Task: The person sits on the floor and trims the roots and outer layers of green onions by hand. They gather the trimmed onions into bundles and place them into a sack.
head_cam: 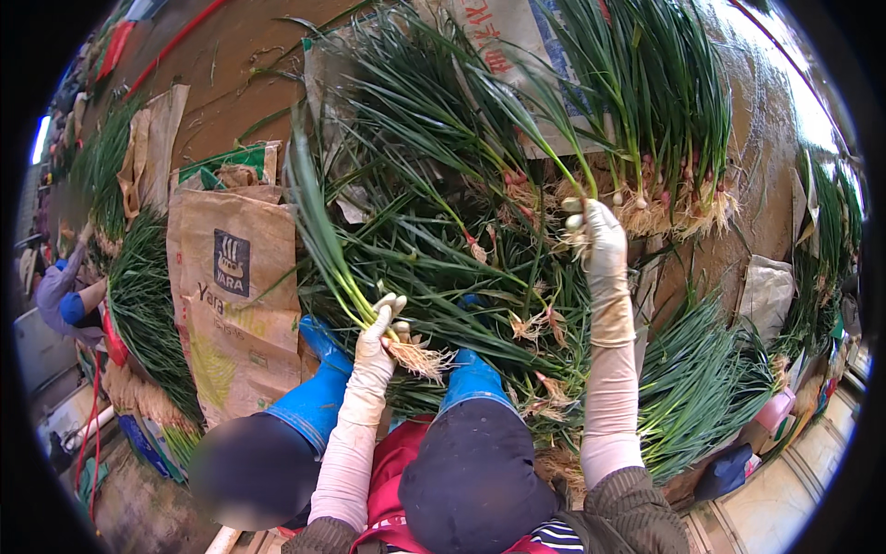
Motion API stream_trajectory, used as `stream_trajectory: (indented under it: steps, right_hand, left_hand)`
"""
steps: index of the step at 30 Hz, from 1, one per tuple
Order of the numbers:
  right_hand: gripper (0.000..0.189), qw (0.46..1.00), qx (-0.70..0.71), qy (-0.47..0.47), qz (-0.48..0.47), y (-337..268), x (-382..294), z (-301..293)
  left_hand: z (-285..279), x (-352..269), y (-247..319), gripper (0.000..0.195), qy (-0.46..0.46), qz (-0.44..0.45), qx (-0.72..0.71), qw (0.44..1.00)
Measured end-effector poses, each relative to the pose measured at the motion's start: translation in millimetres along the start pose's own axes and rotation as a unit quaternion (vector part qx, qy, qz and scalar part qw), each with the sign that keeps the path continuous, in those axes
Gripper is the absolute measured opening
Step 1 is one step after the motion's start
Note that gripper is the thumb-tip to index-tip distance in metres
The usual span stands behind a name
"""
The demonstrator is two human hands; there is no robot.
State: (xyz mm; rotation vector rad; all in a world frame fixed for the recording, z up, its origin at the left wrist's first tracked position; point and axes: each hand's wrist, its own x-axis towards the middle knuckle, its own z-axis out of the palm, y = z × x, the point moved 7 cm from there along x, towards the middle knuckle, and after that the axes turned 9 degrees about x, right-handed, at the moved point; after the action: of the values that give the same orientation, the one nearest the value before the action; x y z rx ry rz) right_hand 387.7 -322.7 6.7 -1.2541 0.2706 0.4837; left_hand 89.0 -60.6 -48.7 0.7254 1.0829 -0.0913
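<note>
My left hand [379,329], in a pale glove, is closed round the lower stems of a small bunch of green garlic [325,239]. Its pale roots hang out to the right of my fist, and the leaves reach up and left. Farther out on the right, my gloved right hand [603,228] grips garlic stalks [585,173] just above their roots, their leaves running up and left. Between and below both hands spreads a loose heap of green garlic plants [429,260], some with reddish bulbs. The right palm is hidden.
A row of garlic [664,104] with roots towards me lies beyond my right hand. A YARA fertiliser sack [239,291] is on the left. Blue boots [474,377] stand in the heap. More garlic [706,388] lies right. Another person [73,298] sits at far left.
</note>
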Motion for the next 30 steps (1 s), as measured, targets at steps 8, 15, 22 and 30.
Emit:
stream_trajectory:
  steps: [8,15,22,30]
  right_hand:
    - [0.029,0.858,-0.505,-0.071,-0.062,99,1,101]
    - [0.034,0.792,-0.595,-0.13,-0.042,116,10,106]
    - [0.014,0.951,-0.212,-0.187,0.121,114,-26,86]
    - [0.025,0.724,-0.583,-0.36,-0.08,80,-115,150]
  left_hand:
    - [52,-7,29,0.028,-0.188,0.028,-0.22,0.957]
    - [37,-8,26,0.028,-0.105,0.02,-0.109,0.988]
    - [66,-5,7,0.03,-0.042,-0.012,0.049,0.998]
    - [67,4,-2,0.025,0.012,-0.024,0.093,0.995]
